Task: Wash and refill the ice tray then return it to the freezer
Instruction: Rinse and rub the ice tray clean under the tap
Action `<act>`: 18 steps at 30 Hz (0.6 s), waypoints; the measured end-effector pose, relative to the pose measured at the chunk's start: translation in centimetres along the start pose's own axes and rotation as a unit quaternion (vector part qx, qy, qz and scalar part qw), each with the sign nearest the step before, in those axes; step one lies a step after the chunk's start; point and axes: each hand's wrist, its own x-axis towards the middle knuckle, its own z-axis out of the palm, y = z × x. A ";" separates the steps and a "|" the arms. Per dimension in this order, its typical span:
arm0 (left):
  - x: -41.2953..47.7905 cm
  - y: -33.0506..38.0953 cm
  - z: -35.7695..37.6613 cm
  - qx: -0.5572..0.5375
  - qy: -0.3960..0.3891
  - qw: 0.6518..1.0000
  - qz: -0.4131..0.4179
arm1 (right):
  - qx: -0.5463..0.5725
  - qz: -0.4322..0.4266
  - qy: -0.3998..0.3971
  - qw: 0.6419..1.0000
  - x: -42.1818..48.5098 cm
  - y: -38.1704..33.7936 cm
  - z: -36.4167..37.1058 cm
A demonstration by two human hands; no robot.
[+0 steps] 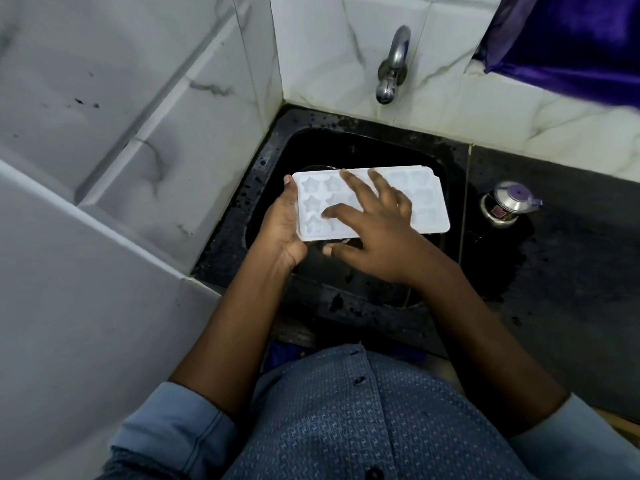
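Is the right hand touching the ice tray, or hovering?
Touching. The head view shows the right hand spread flat across the top of the ice tray, fingers pressed on the moulds, while the left hand grips its left end over the sink.

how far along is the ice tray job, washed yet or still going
Mid-wash, by the look of it. The left hand holds the white ice tray over the black sink, and the right hand lies spread across its star moulds. No water runs from the tap. Refilling and the freezer trip are left.
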 end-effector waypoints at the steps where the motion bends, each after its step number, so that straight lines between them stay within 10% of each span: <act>1: 0.1 0.0 0.0 0.000 0.001 1.000 -0.004 | -0.009 -0.009 -0.004 1.000 0.1 -0.3 0.3; 18: -0.2 -0.1 -0.1 -0.021 0.010 0.999 -0.025 | -0.054 -0.011 -0.040 0.998 1.4 -1.8 0.8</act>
